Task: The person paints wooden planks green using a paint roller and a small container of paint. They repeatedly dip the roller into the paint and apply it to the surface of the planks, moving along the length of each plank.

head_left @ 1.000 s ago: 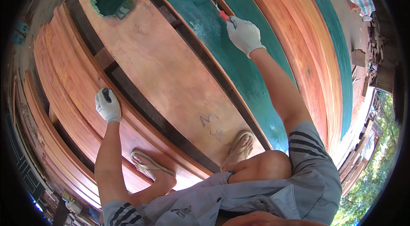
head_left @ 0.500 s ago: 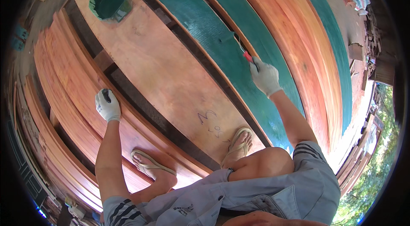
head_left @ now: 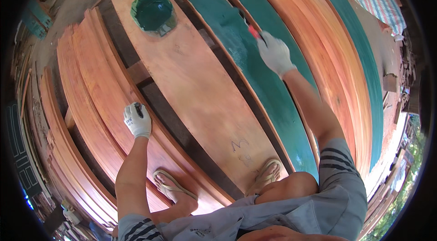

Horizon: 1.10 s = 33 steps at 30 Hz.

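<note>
My right hand [head_left: 274, 53], in a white work glove, is wrapped round the red and black handle of a small paint roller [head_left: 253, 31]. The roller's head rests on the far part of a long board coated in wet green paint [head_left: 268, 97]; the head itself blends into that paint. On the left, my gloved left hand [head_left: 137, 121] is closed over a reddish-brown plank [head_left: 116, 113]. A dark patch shows at its thumb and fingers; whether it is an object or a stain I cannot make out. A cut-open container of green paint [head_left: 172, 23] stands on a bare wooden board [head_left: 191, 90] between both hands.
My sandalled feet rest on the planks, the left foot [head_left: 170, 186] on a reddish one and the right foot [head_left: 268, 175] on the bare board. Dark gaps separate the boards. Another green board [head_left: 353, 45] and a striped sheet [head_left: 373, 2] lie at the right.
My right hand and the roller have moved farther away along the green board. The whole view has shifted, showing more of the boards' far ends. My left hand keeps its closed shape on the planks.
</note>
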Each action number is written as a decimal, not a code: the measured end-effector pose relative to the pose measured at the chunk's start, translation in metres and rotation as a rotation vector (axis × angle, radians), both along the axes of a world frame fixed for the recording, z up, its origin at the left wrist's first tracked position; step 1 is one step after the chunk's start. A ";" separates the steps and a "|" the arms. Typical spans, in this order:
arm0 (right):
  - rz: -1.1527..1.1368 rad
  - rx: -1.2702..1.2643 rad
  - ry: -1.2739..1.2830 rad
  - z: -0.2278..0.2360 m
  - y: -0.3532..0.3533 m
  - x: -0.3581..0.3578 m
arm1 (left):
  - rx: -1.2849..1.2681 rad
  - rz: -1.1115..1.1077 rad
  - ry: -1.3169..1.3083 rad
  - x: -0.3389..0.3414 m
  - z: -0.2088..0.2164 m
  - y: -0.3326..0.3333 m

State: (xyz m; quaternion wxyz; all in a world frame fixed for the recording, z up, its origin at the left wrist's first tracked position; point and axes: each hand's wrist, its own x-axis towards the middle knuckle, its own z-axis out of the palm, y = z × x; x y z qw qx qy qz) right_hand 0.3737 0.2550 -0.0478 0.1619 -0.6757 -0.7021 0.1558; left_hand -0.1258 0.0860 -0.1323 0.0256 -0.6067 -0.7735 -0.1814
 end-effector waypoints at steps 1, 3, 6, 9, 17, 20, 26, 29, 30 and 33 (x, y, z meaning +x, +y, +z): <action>0.016 0.031 0.003 -0.004 0.034 -0.018 | -0.002 -0.010 -0.003 -0.002 0.000 0.000; 0.043 0.036 -0.001 -0.010 0.095 -0.055 | 0.008 -0.008 0.006 -0.001 0.002 -0.001; 0.078 0.027 -0.067 -0.018 0.170 -0.099 | 0.005 -0.003 -0.008 0.000 0.007 0.000; 0.099 0.015 -0.149 -0.027 0.222 -0.107 | -0.003 -0.011 -0.033 0.005 0.001 0.003; 0.069 -0.102 -0.199 -0.029 0.064 -0.046 | -0.008 -0.050 0.038 -0.004 -0.004 -0.003; -0.001 -0.203 -0.176 -0.009 -0.031 -0.014 | -0.155 -0.040 -0.003 -0.022 -0.007 -0.007; -0.021 -0.037 -0.089 0.026 -0.005 -0.024 | -0.122 -0.073 0.072 -0.070 0.003 0.109; 0.013 0.058 -0.076 0.025 0.076 -0.073 | -0.157 -0.049 0.099 -0.074 0.005 0.135; 0.014 0.101 -0.073 0.016 0.100 -0.087 | -0.196 -0.040 0.086 -0.069 0.006 0.133; -0.022 -0.008 -0.072 0.004 0.170 -0.138 | -0.197 -0.067 0.099 -0.072 0.003 0.131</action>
